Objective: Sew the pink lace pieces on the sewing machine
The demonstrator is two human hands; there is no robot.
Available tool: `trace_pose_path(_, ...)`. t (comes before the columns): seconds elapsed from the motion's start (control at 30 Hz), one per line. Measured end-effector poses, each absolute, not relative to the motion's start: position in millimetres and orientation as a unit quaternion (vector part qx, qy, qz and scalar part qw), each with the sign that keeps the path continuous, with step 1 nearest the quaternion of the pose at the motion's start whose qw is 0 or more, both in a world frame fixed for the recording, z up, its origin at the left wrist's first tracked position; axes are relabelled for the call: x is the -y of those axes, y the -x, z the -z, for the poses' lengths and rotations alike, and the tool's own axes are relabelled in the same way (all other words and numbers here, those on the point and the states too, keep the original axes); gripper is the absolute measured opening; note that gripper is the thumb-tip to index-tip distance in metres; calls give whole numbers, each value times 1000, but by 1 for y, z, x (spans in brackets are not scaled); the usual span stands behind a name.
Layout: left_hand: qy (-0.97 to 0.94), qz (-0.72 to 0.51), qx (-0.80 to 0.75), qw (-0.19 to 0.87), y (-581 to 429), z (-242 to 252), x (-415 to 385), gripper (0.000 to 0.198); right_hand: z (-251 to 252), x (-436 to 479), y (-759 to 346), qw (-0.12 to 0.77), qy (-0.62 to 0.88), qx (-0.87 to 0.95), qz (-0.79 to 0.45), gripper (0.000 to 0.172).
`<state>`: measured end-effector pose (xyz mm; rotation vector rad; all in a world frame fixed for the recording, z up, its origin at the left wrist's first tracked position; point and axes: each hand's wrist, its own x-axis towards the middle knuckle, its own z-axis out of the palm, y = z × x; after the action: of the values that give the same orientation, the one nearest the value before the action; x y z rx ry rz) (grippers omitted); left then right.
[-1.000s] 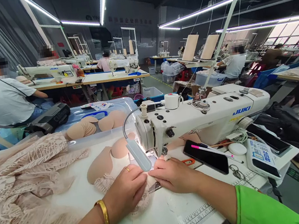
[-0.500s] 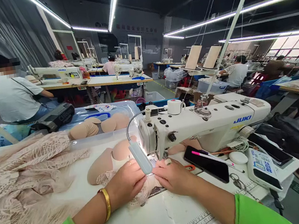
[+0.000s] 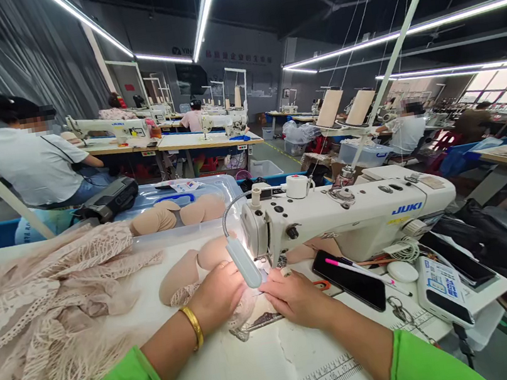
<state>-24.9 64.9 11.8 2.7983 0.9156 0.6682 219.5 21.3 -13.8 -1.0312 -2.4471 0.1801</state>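
A white sewing machine (image 3: 356, 209) stands on the table, a grey lamp (image 3: 244, 262) bent down by its needle. My left hand (image 3: 218, 292), with a gold bangle at the wrist, has its fingers closed on pale lace fabric (image 3: 251, 310) left of the needle; the lamp partly hides the fingertips. On the right side my right hand (image 3: 294, 297), fingers pressed together, holds the same fabric close to the presser foot. The stitching spot itself is covered by lamp and fingers. Beige bra cups (image 3: 178, 277) edged with lace lie just beyond my left hand.
Loose lace (image 3: 36, 298) is heaped at the left. A black phone (image 3: 350, 280) with a pink pen (image 3: 343, 263) on it, and a white power bank (image 3: 442, 289), lie at the right. Behind the table a clear bin (image 3: 215, 186) carries stacked cups. A co-worker (image 3: 37, 159) sits far left.
My left hand has shifted slightly up and away from the front, uncovering more lace fabric between the hands. My right hand stays by the needle. The whole view has turned a little.
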Motion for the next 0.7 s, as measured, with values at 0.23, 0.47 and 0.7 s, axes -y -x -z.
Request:
trace_pose_path(0.23,-897,-268,-327,130,47,-20,-7,27,0,-1,-190,339,424,693,-475,22)
trace_pose_path(0.47,-427,-287,-321,795,34,5,119,58,-14,46,-139,477,365,482,-638,55)
trace_pose_path(0.7,-123,-580,-393,703,35,-15,106,39,4,109,-142,520,312,442,-661,60)
